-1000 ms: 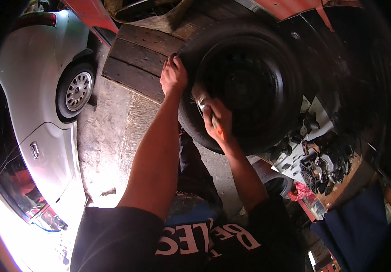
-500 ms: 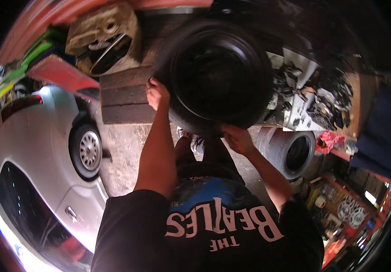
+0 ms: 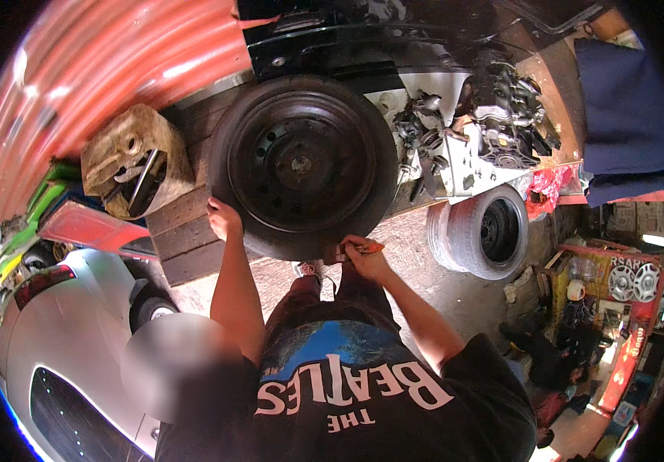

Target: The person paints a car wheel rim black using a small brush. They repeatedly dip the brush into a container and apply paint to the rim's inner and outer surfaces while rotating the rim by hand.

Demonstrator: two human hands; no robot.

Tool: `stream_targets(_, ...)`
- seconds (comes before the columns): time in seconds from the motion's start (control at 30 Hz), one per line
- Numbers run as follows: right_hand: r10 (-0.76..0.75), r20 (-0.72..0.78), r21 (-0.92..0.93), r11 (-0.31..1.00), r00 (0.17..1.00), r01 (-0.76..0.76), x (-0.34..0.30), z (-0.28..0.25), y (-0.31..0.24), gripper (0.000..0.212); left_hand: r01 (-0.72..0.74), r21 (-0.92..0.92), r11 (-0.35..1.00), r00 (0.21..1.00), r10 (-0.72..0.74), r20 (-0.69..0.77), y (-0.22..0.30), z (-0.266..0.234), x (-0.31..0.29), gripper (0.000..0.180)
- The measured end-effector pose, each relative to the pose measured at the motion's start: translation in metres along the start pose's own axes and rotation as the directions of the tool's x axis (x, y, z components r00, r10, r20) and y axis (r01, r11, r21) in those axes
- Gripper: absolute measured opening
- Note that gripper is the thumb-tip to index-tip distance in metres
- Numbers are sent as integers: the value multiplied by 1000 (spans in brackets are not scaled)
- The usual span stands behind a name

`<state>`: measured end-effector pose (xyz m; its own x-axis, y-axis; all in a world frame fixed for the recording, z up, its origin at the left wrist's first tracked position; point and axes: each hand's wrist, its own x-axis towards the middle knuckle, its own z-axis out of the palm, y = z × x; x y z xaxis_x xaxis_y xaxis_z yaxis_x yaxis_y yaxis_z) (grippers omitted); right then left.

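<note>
Large white lettering runs upside down across your black T-shirt point(image 3: 347, 393), and smaller lettering marks the red board point(image 3: 623, 368) at right. Your tyre-fitted steel wheel point(image 3: 301, 165) lies on the plank table point(image 3: 184, 237), where your left hand point(image 3: 225, 219) touches its lower-left edge, its grip too hidden to tell. A second ago your right hand point(image 3: 367, 259) worked over the sidewall; now it is at the tyre's near edge, grip closed around an orange-handled brush point(image 3: 373, 247).

White letters point(image 3: 357, 385) mark the black shirt point(image 3: 424, 431) and, seemingly, red shelving point(image 3: 626, 358).
</note>
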<state>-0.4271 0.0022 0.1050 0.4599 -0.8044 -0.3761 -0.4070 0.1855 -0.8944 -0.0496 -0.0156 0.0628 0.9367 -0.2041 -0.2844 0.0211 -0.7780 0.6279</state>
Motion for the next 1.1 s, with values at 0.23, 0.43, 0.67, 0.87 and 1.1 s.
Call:
stream_targets(0.23, -288, -558, -96, 954, 778, 284, 101, -139, 13, 22, -32, 38, 999, 999, 31, 29, -1, 13, -2, 71)
stream_targets(0.43, -338, -489, -433, 894, 804, 113, 61, -63, 1, 17, 15, 88, 996, 1000, -14, -9, 0, 7, -7, 70)
stream_targets(0.67, -55, -118, -258, 966, 991, 23, 35, -80, -3, 21, -20, 80, 997, 999, 18, 33, -17, 27, -6, 69)
stream_targets(0.87, -252, -550, -130, 968, 796, 216, 125, -139, -41, 23, -155, 126, 980, 988, 157, -6, -33, 27, 24, 70)
stream_targets(1.1, -338, -391, 18, 927, 856, 374, 87, -128, 50, 23, -196, 78, 977, 978, 189, 91, -20, 43, 6, 72)
